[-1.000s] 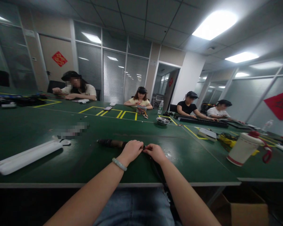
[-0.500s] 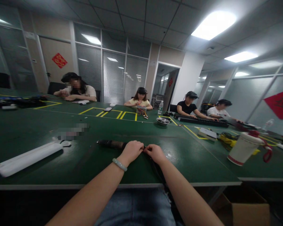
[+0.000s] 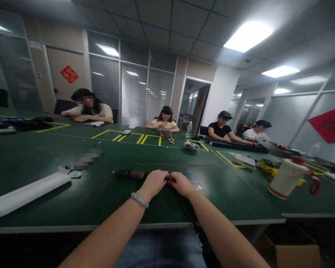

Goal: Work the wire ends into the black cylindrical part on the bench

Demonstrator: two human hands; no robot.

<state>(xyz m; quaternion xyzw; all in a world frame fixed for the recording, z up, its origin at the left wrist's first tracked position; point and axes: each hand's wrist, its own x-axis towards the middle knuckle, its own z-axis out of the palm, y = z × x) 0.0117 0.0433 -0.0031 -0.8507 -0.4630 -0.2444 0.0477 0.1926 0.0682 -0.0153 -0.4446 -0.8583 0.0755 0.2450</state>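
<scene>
A dark, slim tool with a brownish band and a metal tip, by its look a corded electric screwdriver (image 3: 130, 174), lies on the green table with its tip to the left. My left hand (image 3: 157, 182) is closed over its rear end. Right beside it, fingertips nearly touching, my right hand (image 3: 181, 184) pinches the spot where the black cable (image 3: 186, 208) meets the tool. The cable runs down past the table edge toward my lap. My fingers hide the joint itself.
A long white bar-shaped object (image 3: 30, 193) lies at left. At right stand a white cup with a red lid (image 3: 287, 178) and a white box (image 3: 244, 161). Farther back are a metal bowl (image 3: 191, 146) and a water bottle (image 3: 189, 129). Several people sit across the table.
My hands have come slightly closer together at the tool's rear end. The whole view has shifted a little; the tool lies almost where it was.
</scene>
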